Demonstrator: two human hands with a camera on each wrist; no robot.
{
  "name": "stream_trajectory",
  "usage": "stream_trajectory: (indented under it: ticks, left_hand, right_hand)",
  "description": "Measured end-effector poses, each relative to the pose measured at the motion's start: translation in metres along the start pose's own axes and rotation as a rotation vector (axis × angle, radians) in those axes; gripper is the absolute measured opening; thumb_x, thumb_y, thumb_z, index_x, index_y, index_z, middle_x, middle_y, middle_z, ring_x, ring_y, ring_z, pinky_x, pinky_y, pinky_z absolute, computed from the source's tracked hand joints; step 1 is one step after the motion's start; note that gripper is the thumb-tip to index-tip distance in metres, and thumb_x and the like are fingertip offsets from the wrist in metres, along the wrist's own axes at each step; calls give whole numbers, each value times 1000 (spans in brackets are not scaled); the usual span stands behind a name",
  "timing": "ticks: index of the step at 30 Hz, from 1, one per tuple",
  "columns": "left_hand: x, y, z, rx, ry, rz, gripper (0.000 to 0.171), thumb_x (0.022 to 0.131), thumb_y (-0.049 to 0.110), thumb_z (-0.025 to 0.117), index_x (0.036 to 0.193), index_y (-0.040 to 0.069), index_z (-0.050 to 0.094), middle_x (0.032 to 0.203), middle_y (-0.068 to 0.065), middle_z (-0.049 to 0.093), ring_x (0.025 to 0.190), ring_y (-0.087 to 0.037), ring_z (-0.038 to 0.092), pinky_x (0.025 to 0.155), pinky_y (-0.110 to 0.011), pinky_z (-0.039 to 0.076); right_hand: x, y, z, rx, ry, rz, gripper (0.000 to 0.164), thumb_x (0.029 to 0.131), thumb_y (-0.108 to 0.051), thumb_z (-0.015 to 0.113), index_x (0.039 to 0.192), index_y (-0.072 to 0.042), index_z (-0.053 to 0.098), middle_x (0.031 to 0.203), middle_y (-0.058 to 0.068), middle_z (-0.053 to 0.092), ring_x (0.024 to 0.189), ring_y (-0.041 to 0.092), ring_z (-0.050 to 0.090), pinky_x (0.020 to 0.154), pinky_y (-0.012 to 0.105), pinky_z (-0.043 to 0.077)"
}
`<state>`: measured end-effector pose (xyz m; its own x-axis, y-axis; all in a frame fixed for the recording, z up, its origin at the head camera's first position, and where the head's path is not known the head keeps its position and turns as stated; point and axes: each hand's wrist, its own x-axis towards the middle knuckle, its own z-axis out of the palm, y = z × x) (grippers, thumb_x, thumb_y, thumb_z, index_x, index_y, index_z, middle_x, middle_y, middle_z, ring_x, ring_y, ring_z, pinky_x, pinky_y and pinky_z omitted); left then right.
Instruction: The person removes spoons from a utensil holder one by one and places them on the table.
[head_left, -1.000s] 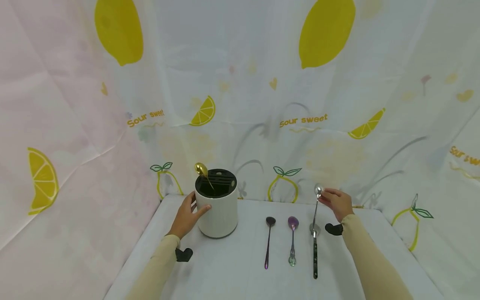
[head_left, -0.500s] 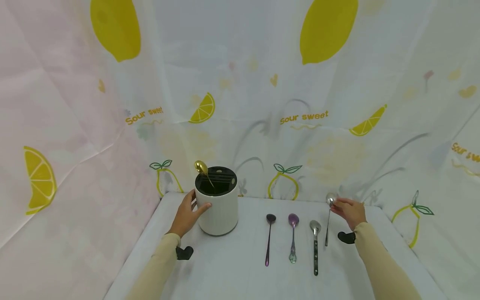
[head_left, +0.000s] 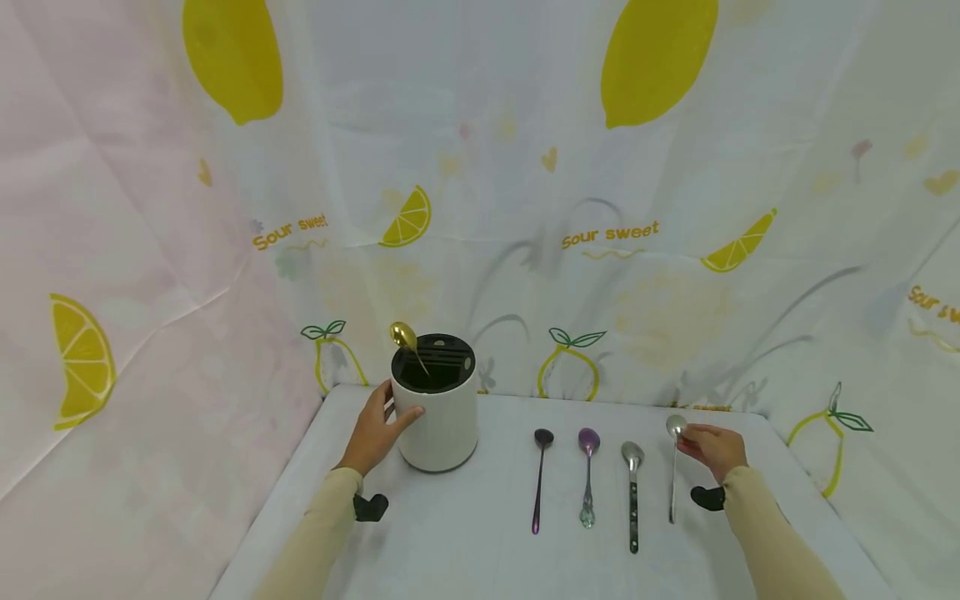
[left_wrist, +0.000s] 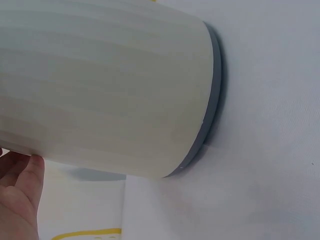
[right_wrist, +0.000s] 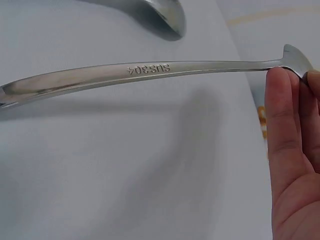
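In the head view my right hand [head_left: 718,450] pinches a silver spoon [head_left: 673,479] at its bowl end, the handle pointing down toward the front of the table. The right wrist view shows the handle [right_wrist: 125,75] stamped SUS304, its shadow on the cloth below. My left hand [head_left: 375,432] holds the side of a white utensil holder [head_left: 438,433], thumb in front and fingers round the left. The left wrist view shows the holder's wall [left_wrist: 110,90] and grey base rim, with fingertips at its edge. A gold spoon [head_left: 405,337] leans out of the black slotted top.
Between the hands, three spoons lie in a row on the white table [head_left: 465,533]: a dark one [head_left: 539,479], a purple one [head_left: 588,475] and a silver one with a black handle [head_left: 633,496]. A lemon-print curtain [head_left: 487,208] stands behind.
My right hand has moved right and toward the front, bringing the silver spoon from above the black-handled spoon to its right and lower down. My left hand stays on the holder.
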<state>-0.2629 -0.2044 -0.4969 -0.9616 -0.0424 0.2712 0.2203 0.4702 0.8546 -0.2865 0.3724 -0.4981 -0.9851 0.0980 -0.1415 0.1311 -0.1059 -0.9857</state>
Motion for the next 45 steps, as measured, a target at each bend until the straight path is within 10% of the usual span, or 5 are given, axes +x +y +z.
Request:
stream_trajectory:
  ticks: [45]
  left_hand:
    - [-1, 2, 1, 13, 4, 14, 97, 82, 61, 67, 153, 9, 25, 154, -11, 30, 141, -30, 32, 113, -43, 35]
  right_hand:
    - [-3, 29, -21, -122, 99, 151, 21, 84, 12, 61, 101, 22, 56, 70, 5, 65, 63, 13, 66, 61, 26, 61]
